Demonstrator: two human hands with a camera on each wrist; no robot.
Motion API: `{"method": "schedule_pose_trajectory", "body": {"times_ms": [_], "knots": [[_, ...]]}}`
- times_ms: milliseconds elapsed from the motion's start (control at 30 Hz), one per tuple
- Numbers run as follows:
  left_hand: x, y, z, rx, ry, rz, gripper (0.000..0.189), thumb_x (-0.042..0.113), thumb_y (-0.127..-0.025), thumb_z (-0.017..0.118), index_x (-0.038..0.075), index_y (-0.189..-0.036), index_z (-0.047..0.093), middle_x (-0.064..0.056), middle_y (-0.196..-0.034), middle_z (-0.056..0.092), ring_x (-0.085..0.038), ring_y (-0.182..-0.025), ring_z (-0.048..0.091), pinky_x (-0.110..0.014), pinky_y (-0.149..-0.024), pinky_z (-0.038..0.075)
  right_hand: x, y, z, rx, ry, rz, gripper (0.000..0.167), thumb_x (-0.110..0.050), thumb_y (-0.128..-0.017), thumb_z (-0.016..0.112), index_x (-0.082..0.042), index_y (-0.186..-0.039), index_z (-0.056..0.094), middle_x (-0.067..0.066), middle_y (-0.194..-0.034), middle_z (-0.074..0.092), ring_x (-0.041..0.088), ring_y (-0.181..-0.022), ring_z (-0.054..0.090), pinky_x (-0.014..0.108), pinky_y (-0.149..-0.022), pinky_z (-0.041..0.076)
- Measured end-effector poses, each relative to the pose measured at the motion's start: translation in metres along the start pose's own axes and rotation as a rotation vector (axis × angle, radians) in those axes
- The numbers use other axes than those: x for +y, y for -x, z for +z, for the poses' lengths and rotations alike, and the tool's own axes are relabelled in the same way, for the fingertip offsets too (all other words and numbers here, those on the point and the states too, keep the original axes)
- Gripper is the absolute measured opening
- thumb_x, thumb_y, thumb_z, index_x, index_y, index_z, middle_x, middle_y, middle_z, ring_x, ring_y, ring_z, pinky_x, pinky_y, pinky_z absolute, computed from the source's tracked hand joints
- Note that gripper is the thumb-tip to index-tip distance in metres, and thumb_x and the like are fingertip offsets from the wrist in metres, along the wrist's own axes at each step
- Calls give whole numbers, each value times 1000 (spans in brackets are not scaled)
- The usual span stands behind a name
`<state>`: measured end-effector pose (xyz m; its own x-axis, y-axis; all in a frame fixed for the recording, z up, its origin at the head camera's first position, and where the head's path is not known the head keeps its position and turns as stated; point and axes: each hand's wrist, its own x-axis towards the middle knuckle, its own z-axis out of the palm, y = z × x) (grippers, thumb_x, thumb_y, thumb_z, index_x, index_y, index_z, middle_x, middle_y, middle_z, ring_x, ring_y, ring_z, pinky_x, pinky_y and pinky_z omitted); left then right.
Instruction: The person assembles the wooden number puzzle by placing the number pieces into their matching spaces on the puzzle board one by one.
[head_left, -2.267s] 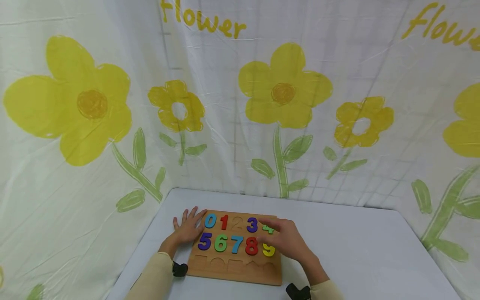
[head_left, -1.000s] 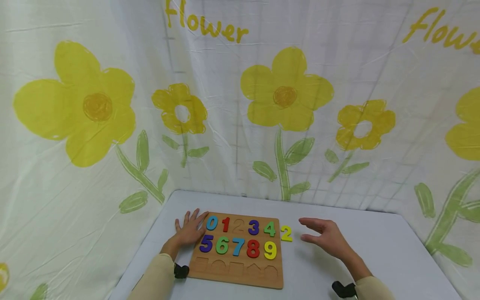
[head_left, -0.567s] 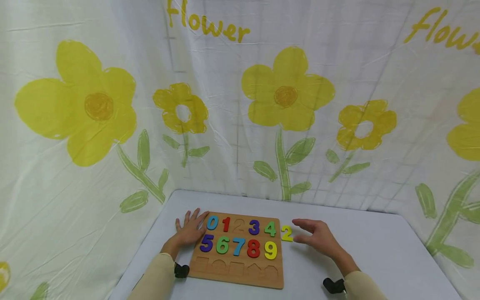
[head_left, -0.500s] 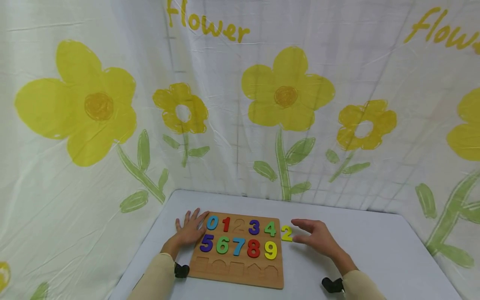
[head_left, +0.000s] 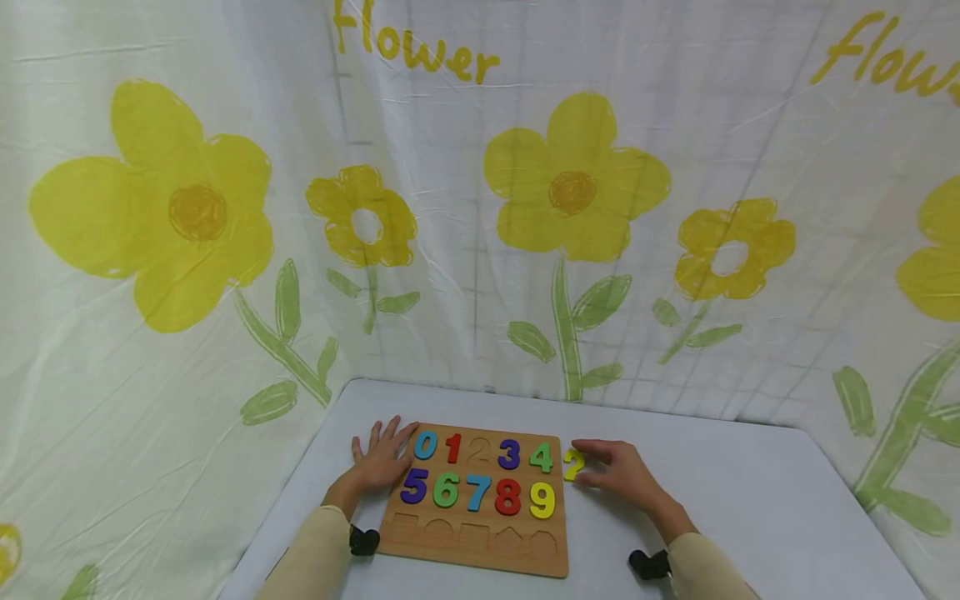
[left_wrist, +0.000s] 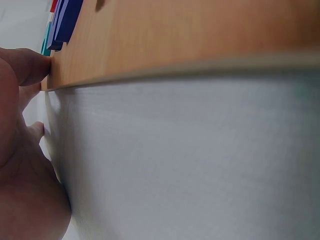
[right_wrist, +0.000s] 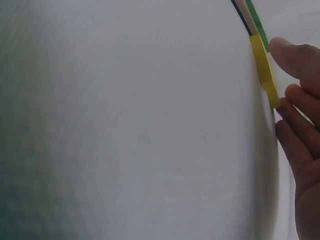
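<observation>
In the head view, a wooden number board (head_left: pixel 465 554) lies on the table, with a vacant 2-shaped recess (head_left: pixel 478 451) in its top row. My left hand (head_left: pixel 380 462), fingers spread, rests at the board's upper left edge; the left wrist view shows its thumb (left_wrist: pixel 35 67) on the board's edge. A yellow number 2 piece (head_left: pixel 573 465) lies just off the board's right side. My right hand (head_left: pixel 618 471) reaches around it from the right, finger and thumb apart on either side and partly covering it. In the right wrist view, the fingertips are right beside the yellow piece (right_wrist: pixel 263 65).
Colored numbers such as the blue 0 (head_left: pixel 425 445), green 4 (head_left: pixel 541 457) and yellow 9 (head_left: pixel 542 500) sit in the board. Its bottom row has several vacant shape recesses. The white table (head_left: pixel 735 500) extends right, and a flower-printed curtain (head_left: pixel 450 325) hangs behind.
My right hand moved off the board to the right, uncovering the yellow 2, then came back left until its fingertips straddle the piece. My left hand stays at the board's edge.
</observation>
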<state>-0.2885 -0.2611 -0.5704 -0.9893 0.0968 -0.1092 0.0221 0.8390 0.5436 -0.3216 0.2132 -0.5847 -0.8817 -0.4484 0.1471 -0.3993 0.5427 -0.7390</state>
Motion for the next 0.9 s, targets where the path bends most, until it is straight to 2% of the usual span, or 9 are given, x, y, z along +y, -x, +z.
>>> {"method": "schedule_pose_trajectory", "body": {"times_ms": [433,533,733,900], "knots": [[-2,1,1,10,38,3,64,23,-106,57,12,-167,42,-29,-178,21,-60,-165,3,-85,-122,-12,-7,0,5,32,96,-18,53,-11,-87,92,-2,-136,75,13,-135,78,35,-127,74,50,-108,59],[-3,0,1,13,37,1,65,23,-106,58,12,-167,43,-28,-179,21,-60,-165,3,-86,-121,-12,-7,-1,5,36,92,-16,53,-11,-87,92,-1,-136,75,13,-135,78,35,-127,74,50,-107,59],[-15,-7,11,30,52,24,67,27,-104,57,14,-168,42,-29,-179,18,-60,-165,0,-85,-120,-16,-10,0,0,56,72,12,54,-12,-87,92,-1,-137,75,12,-135,78,36,-128,74,47,-107,60],[-20,-11,15,28,58,19,68,25,-104,55,13,-169,40,-29,-180,16,-60,-165,-2,-84,-121,-17,-22,-2,-7,87,43,-24,53,-15,-89,91,-5,-139,74,10,-137,78,37,-129,73,50,-108,59]]}}
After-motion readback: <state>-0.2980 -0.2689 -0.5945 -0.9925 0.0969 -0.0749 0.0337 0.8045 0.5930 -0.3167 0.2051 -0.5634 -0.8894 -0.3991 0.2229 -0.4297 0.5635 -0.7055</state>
